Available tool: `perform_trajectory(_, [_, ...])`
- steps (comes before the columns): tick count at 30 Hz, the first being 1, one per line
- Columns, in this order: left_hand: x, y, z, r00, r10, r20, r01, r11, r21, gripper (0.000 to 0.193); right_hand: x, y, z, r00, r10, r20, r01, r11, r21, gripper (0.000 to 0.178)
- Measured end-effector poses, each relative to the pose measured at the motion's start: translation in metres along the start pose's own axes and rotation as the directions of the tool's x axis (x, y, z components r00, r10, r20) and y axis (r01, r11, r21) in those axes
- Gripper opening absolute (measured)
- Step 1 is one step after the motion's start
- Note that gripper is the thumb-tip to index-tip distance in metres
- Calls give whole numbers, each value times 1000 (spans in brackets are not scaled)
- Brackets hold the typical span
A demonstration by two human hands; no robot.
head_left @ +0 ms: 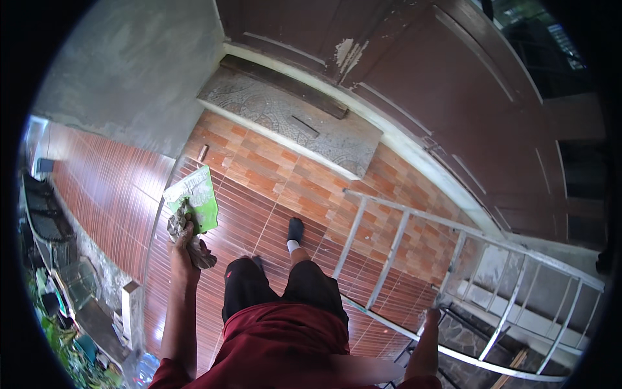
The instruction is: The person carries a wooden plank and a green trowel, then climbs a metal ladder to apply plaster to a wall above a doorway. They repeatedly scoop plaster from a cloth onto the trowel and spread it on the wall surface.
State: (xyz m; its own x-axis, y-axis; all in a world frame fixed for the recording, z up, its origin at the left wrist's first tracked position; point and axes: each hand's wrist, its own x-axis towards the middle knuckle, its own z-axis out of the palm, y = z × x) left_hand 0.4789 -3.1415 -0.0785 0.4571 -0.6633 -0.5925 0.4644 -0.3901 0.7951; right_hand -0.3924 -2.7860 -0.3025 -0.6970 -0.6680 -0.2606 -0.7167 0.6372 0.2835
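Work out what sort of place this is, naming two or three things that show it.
Probably a house's porch or entrance terrace: brown panelled doors stand beyond a patterned step, and green plants show past the tiled floor at lower left.

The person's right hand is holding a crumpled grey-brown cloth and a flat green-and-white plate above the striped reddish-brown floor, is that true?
Not quite, it's the other hand: the head view shows the left hand holding the crumpled grey-brown cloth and flat green-and-white plate above the striped reddish-brown floor.
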Motion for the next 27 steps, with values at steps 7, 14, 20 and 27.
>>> perform_trajectory(7, [49, 43, -58, 998, -63, 19, 65, 992, -107, 31, -93, -135, -11, 977, 47, 208, -58, 997, 50, 44])
perform_trajectory(14, [102, 109, -170, 1000, -8, 28, 10, 995, -101, 32, -209, -259, 35, 935, -110, 336, 106, 994, 28, 42])
perform_trajectory(20, [159, 169, -213, 999, -27, 34, 27, 1000, -2, 28, -267, -395, 35, 970, -203, 138, 188, 976, 109, 30])
perform_trajectory(27, [180, 212, -234, 998, 0, -59, -5, 997, -76, 29, -307, -502, -7, 932, -209, 296, 231, 972, -41, 41])
